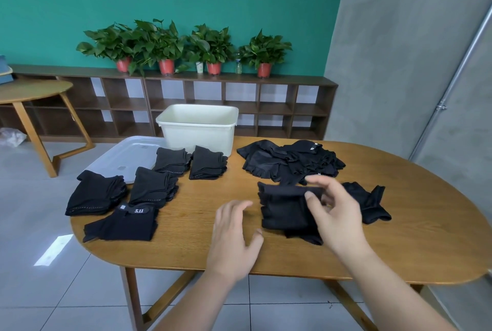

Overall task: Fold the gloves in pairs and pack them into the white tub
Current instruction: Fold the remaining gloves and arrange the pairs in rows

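Observation:
A black glove pair (282, 208) lies folded on the wooden table (399, 237), right of centre. My right hand (335, 213) pinches its folded top edge between thumb and fingers. My left hand (234, 237) hovers just left of that pair, fingers relaxed and holding nothing. Several folded pairs (151, 187) lie in rows on the left half of the table. One of them shows a "5.11" label (139, 211). A heap of loose black gloves (290, 161) sits at the back right. The white tub (198, 124) stands at the table's far edge; its inside is hidden from here.
A single loose glove (368, 201) lies right of my right hand. A translucent lid (125, 155) rests at the table's back left corner. Beyond are a low shelf with potted plants (183, 45), a second wooden table (34, 91) at left, and a grey wall (399, 51) at right.

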Motion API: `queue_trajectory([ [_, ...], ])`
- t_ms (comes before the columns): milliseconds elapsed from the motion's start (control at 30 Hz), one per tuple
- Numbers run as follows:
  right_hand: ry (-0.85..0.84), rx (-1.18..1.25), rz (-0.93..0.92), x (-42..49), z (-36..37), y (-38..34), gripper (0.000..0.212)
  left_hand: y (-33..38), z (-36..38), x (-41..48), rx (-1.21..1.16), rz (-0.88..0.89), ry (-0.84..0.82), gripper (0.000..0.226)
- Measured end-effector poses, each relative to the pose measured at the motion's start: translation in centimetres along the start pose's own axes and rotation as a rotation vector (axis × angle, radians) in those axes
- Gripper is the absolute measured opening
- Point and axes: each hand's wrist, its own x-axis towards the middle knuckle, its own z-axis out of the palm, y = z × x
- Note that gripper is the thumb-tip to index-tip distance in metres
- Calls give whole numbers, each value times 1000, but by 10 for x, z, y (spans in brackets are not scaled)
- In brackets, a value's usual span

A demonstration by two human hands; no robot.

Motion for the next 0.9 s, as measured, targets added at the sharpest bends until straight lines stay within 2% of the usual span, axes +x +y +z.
queue_trajectory([
  [133, 225, -90, -24, 33, -24, -18, 27, 0, 0, 1, 32, 16, -48, 44],
  [200, 315, -206, -99, 42, -31, -23, 25, 0, 0, 1, 51, 33, -67, 38],
  [267, 336, -350, -202, 42, -32, -21, 25, 0, 1, 1, 73, 50, -82, 35],
  [333, 266, -531, -302, 34, -24, -4, 27, 0, 1, 1, 91, 55, -106, 34],
  [467, -185, -748, -239, -7, 6, 63, 37, 2, 0, 1, 126, 66, -161, 38],
  [500, -236, -733, -225, -17, 11, 75, 39, 3, 0, 2, 143, 79, -177, 40],
  [633, -213, -571, -169, -26, 15, 85, 42, 6, 1, 3, 240, 170, -261, 48],
  [733, -262, -504, -166, -22, 14, 79, 41, 6, 1, 0, 309, 270, -353, 57],
  [800, -215, -447, -137, -18, 14, 74, 39, 6, 1, 0, 344, 315, -416, 61],
  [900, -34, -359, -68, -11, 13, 66, 36, 7, 1, 1, 370, 338, -474, 63],
])
